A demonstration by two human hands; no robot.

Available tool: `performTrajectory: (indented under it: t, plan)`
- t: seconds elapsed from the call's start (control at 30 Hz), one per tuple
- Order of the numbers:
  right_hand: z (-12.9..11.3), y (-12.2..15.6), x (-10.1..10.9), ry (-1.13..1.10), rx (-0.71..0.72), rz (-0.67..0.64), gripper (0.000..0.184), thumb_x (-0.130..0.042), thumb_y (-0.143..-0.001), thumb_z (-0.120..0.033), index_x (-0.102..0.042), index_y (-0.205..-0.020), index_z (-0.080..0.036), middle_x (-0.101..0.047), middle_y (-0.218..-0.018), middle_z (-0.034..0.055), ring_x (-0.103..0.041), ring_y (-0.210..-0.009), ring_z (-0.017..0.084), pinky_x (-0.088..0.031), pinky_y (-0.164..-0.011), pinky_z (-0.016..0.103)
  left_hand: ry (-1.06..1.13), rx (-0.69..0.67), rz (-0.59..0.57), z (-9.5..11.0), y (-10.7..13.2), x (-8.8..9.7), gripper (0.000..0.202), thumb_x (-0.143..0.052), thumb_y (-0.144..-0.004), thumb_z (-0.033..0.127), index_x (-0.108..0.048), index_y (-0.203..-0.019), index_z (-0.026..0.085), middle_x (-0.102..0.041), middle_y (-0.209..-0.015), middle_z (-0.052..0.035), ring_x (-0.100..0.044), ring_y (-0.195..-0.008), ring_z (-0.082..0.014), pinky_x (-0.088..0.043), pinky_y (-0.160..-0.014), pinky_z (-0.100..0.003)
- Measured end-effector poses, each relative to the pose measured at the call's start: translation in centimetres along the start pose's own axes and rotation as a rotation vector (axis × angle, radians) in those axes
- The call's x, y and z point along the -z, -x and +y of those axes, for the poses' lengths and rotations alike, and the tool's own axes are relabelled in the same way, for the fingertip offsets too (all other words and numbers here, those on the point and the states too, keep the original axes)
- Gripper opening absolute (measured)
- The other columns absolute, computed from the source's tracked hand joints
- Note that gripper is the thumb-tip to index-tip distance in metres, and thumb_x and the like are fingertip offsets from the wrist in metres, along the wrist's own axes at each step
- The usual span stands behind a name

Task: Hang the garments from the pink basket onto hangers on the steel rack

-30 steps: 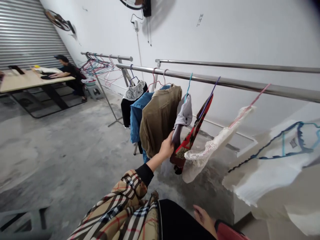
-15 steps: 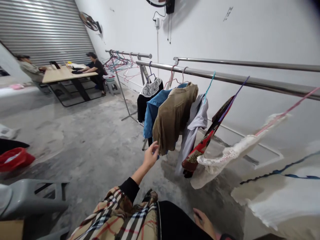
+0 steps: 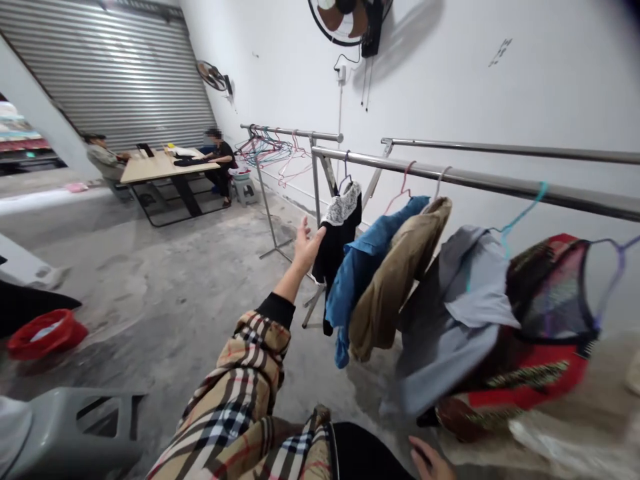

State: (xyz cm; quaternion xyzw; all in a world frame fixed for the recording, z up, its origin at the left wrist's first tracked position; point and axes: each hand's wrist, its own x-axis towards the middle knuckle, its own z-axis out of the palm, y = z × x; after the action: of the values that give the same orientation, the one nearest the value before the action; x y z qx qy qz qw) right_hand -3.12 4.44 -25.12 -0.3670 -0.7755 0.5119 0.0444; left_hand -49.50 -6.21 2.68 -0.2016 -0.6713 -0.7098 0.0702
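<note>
My left hand (image 3: 307, 248) reaches forward with its fingers stretched apart. Its fingertips are beside a black garment with a white lace collar (image 3: 341, 205); whether they touch it I cannot tell. That garment hangs on a purple hanger from the metal rail (image 3: 430, 171). Nearer to me on the same rail come a blue shirt (image 3: 363, 253), a brown shirt (image 3: 400, 273), a grey garment (image 3: 450, 333) on a turquoise hanger and a red and black patterned garment (image 3: 530, 387). Low down by my black trousers, my right hand (image 3: 431, 460) hangs with loose fingers, holding nothing, partly cut off by the frame's edge.
A second rack with many bare hangers (image 3: 277, 150) stands farther back. Two people sit at a pale table (image 3: 160, 170) by the roller shutter (image 3: 135, 73). To my left are a grey plastic stool (image 3: 75, 427) and a red bag (image 3: 47, 337). Fans hang on the wall.
My left hand has moved from the brown shirt forward to the black garment. The view has shifted along the rail, and the grey and red garments have swung and turned.
</note>
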Motion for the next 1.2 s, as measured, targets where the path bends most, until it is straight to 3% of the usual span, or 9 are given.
performTrajectory:
  t: [0.1, 0.23, 0.37, 0.47, 0.6, 0.73, 0.87, 1.03, 1.2]
  plan:
    - [-5.5, -2.9, -1.7, 0.027, 0.082, -0.014, 0.041, -0.049, -0.055, -0.073, -0.072, -0.072, -0.044, -0.075, -0.095, 0.0108, -0.068, -0.099, 0.037, -0.052, -0.091, 0.049, 0.124, 0.061, -0.252, 0.5, -5.3, -1.4, 0.088, -0.07, -0.077, 0.051, -0.026, -0.149, 0.026, -0.033, -0.153, -0.0143, -0.039, -0.137, -0.0286, -0.035, -0.109, -0.041]
    - [-14.2, -6.3, -2.7, 0.109, 0.259, -0.115, 0.051, -0.049, -0.073, -0.061, -0.075, -0.095, -0.024, -0.073, -0.105, 0.0142, -0.067, -0.104, 0.032, -0.051, -0.096, 0.046, 0.176, 0.08, -0.48, 0.0, -9.2, -3.1, 0.098, -0.073, -0.073, 0.05, -0.02, -0.151, 0.025, -0.033, -0.153, -0.0144, -0.034, -0.14, -0.03, -0.029, -0.112, -0.042]
    - [-23.8, -8.6, -2.4, 0.149, 0.439, -0.23, 0.047, -0.05, -0.084, -0.052, -0.071, -0.11, -0.018, -0.07, -0.115, 0.0146, -0.064, -0.109, 0.028, -0.049, -0.099, 0.044, 0.212, 0.054, -0.639, -0.8, -10.3, -3.9, 0.087, -0.074, -0.072, 0.046, -0.036, -0.144, 0.017, -0.055, -0.134, -0.0138, -0.052, -0.123, -0.0267, -0.037, -0.106, -0.039]
    - [-30.6, -9.4, -2.3, 0.094, 0.561, -0.278, 0.045, -0.051, -0.088, -0.048, -0.065, -0.118, -0.018, -0.067, -0.119, 0.0143, -0.063, -0.11, 0.026, -0.048, -0.1, 0.042, 0.16, 0.064, -0.718, -1.3, -10.4, -3.8, 0.063, -0.071, -0.071, 0.051, -0.059, -0.12, 0.013, -0.067, -0.108, -0.009, -0.061, -0.1, -0.0216, -0.044, -0.093, -0.034]
    - [-37.2, -10.6, -3.1, -0.034, 0.673, -0.312, 0.048, -0.053, -0.089, -0.046, -0.055, -0.13, -0.021, -0.06, -0.128, 0.0131, -0.06, -0.113, 0.023, -0.049, -0.097, 0.039, -0.035, 0.092, -0.746, -1.3, -10.2, -2.9, 0.052, -0.068, -0.068, 0.062, -0.066, -0.083, 0.012, -0.06, -0.07, 0.0, -0.054, -0.068, -0.0131, -0.043, -0.07, -0.026]
    - [-40.8, -13.1, -4.9, -0.165, 0.63, -0.081, 0.07, -0.053, -0.085, -0.054, -0.036, -0.143, -0.019, -0.048, -0.137, 0.0181, -0.062, -0.104, 0.023, -0.054, -0.083, 0.038, -0.181, 0.047, -0.761, -0.1, -9.6, -2.4, 0.053, -0.067, -0.064, 0.067, -0.057, -0.063, 0.015, -0.046, -0.056, 0.0042, -0.041, -0.056, -0.0095, -0.033, -0.055, -0.023]
    - [-42.8, -15.6, -6.1, -0.102, 0.602, 0.161, 0.08, -0.055, -0.081, -0.059, -0.035, -0.144, -0.014, -0.055, -0.125, 0.0198, -0.063, -0.083, 0.021, -0.053, -0.072, 0.038, -0.177, 0.014, -0.829, 1.2, -8.4, -2.0, 0.053, -0.067, -0.063, 0.067, -0.053, -0.06, 0.016, -0.044, -0.057, 0.0047, -0.039, -0.056, -0.0091, -0.03, -0.053, -0.022]
    - [-44.1, -16.8, -5.8, 0.063, 0.689, 0.405, 0.048, -0.051, -0.085, -0.048, -0.059, -0.119, -0.015, -0.068, -0.087, 0.0109, -0.062, -0.073, 0.023, -0.05, -0.072, 0.038, -0.013, 0.102, -0.874, 2.3, -7.3, -1.0, 0.049, -0.069, -0.065, 0.062, -0.054, -0.061, 0.015, -0.043, -0.057, 0.0051, -0.039, -0.055, -0.0084, -0.031, -0.055, -0.023]
    - [-44.3, -16.9, -5.2, 0.052, 0.708, 0.4, 0.032, -0.052, -0.085, -0.042, -0.065, -0.101, -0.017, -0.069, -0.081, 0.008, -0.063, -0.072, 0.023, -0.049, -0.071, 0.035, 0.122, 0.183, -1.068, 3.4, -7.3, 0.6, 0.046, -0.078, -0.061, 0.053, -0.063, -0.077, 0.012, -0.058, -0.07, 0.0011, -0.051, -0.064, -0.0099, -0.04, -0.063, -0.024]
